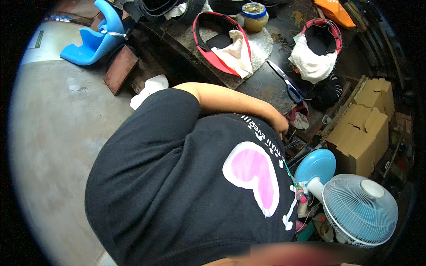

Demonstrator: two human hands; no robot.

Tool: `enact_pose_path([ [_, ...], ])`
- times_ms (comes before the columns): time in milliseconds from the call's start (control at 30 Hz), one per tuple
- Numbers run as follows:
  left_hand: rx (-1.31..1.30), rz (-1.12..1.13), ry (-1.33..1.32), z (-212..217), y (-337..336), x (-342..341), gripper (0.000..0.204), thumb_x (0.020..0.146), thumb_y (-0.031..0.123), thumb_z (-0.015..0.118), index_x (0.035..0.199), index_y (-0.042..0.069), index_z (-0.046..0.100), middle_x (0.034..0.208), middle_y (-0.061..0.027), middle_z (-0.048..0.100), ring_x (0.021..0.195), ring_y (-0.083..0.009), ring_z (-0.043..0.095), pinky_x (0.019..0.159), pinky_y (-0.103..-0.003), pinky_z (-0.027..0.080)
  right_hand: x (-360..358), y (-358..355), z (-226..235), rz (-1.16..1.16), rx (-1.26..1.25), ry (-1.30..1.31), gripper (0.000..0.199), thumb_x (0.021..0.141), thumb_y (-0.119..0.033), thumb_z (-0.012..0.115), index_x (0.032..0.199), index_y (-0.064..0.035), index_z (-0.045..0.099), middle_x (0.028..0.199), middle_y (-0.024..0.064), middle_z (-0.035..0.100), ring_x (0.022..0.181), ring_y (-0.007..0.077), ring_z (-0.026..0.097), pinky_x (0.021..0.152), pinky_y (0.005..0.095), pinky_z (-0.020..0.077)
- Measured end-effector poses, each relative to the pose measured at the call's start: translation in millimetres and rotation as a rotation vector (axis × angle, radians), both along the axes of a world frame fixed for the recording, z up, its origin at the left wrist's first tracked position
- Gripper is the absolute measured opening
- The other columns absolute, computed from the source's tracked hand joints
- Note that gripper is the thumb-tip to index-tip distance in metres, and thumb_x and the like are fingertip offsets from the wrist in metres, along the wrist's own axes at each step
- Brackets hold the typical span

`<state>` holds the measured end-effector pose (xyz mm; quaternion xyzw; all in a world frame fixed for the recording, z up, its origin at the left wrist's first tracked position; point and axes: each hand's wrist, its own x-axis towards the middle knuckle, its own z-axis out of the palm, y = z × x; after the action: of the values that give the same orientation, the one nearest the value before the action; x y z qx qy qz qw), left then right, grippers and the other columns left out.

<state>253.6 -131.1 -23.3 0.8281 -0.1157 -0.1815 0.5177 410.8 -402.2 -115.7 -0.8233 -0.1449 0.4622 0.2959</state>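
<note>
My left arm (pixel 235 96) reaches across the front of my black T-shirt (pixel 146 164) toward the right. At its end my left hand (pixel 281 124) is partly hidden behind the shirt, and its fingers do not show. Beside the hand is a small dark-red piece with white cloth (pixel 300 117). Scissors with blue handles (pixel 288 84) lie on the dark worktop (pixel 262 86). Farther back are a red-and-black curved piece with white lining (pixel 242 55) and a similar rounded one (pixel 316 55). My right hand does not appear.
A jar with a blue rim (pixel 255 20) stands at the back near an orange item (pixel 335 12). Cardboard boxes (pixel 361 133) and a white-and-blue fan (pixel 360 210) are at the right. A blue moulded object (pixel 95 42) sits at the far left above grey floor (pixel 57 142).
</note>
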Motion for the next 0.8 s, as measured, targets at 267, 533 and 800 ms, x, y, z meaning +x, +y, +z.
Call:
enact_pose_path([
  [267,-0.021,0.297,-0.146,59.6,52.4,-66.9,0.036,0.089,0.027,0.065,0.116,0.003,0.065,0.114,-0.0187,0.067,0.104,-0.0365,0.063,0.091,-0.042,0.048,5.2,-2.6,-3.6,0.010,-0.002,0.008,0.031,0.098,-0.024,0.051,0.100,0.0033,0.065,0.087,0.0084,0.067,0.078,0.0188,0.059,0.077,0.0323,0.0466],
  [533,-0.130,0.685,-0.280,38.5,63.5,-115.6,0.029,0.086,0.018,0.066,0.113,0.005,0.066,0.110,-0.0171,0.066,0.104,-0.0343,0.062,0.091,-0.041,0.048,5.5,-5.0,-1.1,0.012,0.005,0.015,0.030,0.098,-0.023,0.051,0.100,0.0035,0.065,0.086,0.0086,0.067,0.078,0.0190,0.060,0.077,0.0325,0.0468],
  [800,0.191,0.525,-0.196,38.1,64.9,-109.0,0.031,0.084,0.022,0.068,0.111,0.008,0.067,0.107,-0.0127,0.065,0.107,-0.0331,0.057,0.091,-0.043,0.048,2.1,-9.7,-1.3,-0.016,0.037,0.009,0.030,0.098,-0.023,0.052,0.100,0.0037,0.065,0.086,0.0088,0.067,0.077,0.0191,0.060,0.076,0.0327,0.0469],
])
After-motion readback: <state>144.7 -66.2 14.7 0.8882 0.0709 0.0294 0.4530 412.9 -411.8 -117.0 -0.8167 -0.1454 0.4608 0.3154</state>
